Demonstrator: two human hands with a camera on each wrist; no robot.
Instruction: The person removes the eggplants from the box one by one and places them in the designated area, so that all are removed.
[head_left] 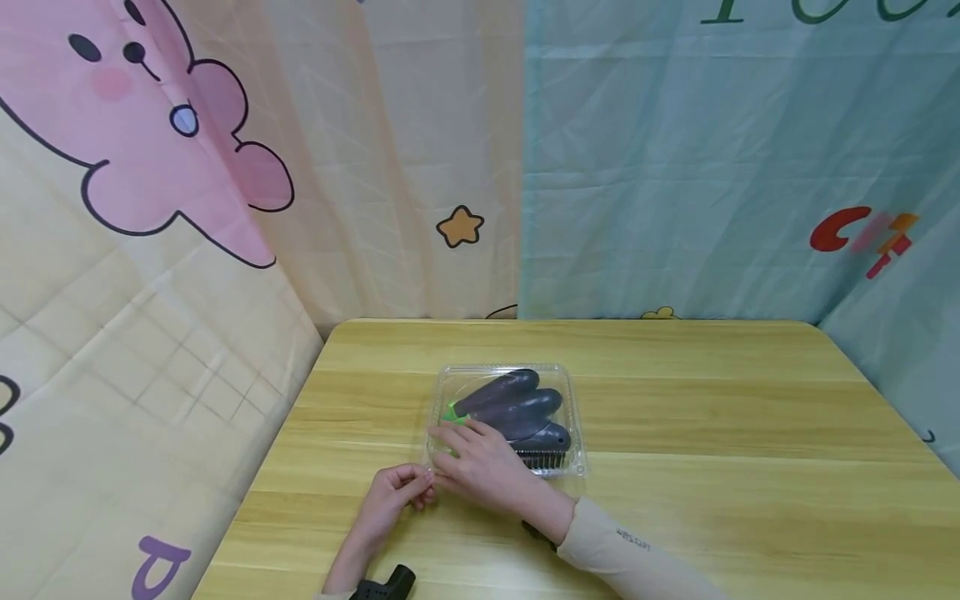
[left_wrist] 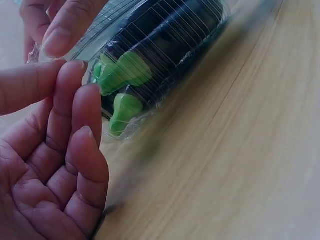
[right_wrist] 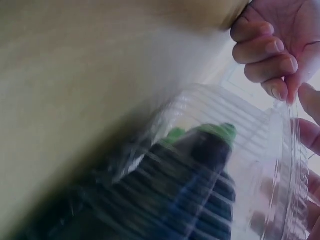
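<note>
In the head view, a clear plastic clamshell box lies on the table with several dark purple eggplants inside. Their green stem ends point to the left side of the box. At the near left corner, my left hand pinches the plastic edge between thumb and index finger, its other fingers curled. My right hand lies over the same corner and covers part of the box. In the right wrist view its fingers hold the box's clear rim, close to the left fingertips. The exact pinch point is partly hidden.
A light wooden table carries the box. Printed curtains hang behind it and at both sides. A black wrist device is on the left wrist, and another shows partly under the right wrist.
</note>
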